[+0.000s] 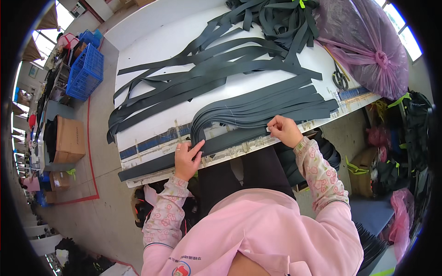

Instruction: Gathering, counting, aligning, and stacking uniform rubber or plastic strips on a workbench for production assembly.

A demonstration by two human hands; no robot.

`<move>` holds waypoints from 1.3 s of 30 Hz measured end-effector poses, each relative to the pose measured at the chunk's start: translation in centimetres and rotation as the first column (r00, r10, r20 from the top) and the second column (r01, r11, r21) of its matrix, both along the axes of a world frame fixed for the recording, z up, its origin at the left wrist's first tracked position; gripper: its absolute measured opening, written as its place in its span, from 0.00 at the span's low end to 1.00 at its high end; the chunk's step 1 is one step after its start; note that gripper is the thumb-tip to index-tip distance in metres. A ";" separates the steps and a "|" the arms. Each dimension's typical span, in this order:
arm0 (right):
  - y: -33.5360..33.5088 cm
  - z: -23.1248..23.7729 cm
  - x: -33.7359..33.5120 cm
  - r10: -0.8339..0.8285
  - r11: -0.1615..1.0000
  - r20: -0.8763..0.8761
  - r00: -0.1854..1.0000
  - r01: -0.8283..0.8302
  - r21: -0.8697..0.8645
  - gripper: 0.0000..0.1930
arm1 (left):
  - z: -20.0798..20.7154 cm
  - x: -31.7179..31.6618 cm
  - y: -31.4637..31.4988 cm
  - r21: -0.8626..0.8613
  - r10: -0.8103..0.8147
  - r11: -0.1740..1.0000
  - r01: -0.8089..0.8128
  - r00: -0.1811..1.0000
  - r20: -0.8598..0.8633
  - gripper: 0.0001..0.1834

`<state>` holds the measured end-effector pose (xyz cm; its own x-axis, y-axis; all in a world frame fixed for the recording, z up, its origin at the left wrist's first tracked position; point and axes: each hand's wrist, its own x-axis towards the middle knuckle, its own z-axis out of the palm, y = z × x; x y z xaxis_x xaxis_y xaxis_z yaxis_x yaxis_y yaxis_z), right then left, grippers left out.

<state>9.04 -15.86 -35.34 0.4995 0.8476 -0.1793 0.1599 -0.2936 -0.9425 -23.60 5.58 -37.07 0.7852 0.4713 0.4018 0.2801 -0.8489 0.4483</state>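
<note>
A long dark grey fabric strip (152,166) lies along the table's front edge. My left hand (186,162) rests on it with the fingers apart, beside the bend of a stack of folded strips (262,106). Farther right, my right hand (286,130) is closed in a pinch over the same strip. A small white piece (269,129), possibly chalk, shows at its fingertips. The stacked strips curve round at their left end, and their cut ends fan out to the right. Faint pale marks cross some of them.
Loose dark strips (202,69) spread over the white table (142,39), with a tangled heap (283,20) at the back. Black-handled scissors (340,80) lie at the right, near a full pink plastic bag (368,46). Blue crates (85,71) and a cardboard box (70,139) stand to the left.
</note>
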 end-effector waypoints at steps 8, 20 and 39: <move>0.2 -0.3 -2.0 0.058 0.998 0.186 0.981 -0.050 -0.047 0.06 | -0.3 -0.6 -0.3 0.011 -0.004 1.000 0.004 1.000 -0.004 0.27; 1.2 1.1 -2.9 0.085 0.992 0.367 0.926 -0.045 -0.117 0.06 | -0.1 -0.4 -0.3 0.021 -0.005 1.000 0.005 1.000 0.007 0.27; 2.7 2.2 -8.6 0.368 0.929 0.174 0.913 -0.353 -0.114 0.11 | -0.3 -0.4 0.0 0.020 0.001 1.000 -0.001 1.000 -0.015 0.22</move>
<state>0.48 -13.17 -33.15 0.1939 0.9634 -0.1852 0.4410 -0.2542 -0.8607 -24.02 5.54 -37.33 0.7906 0.4644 0.3991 0.2877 -0.8571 0.4274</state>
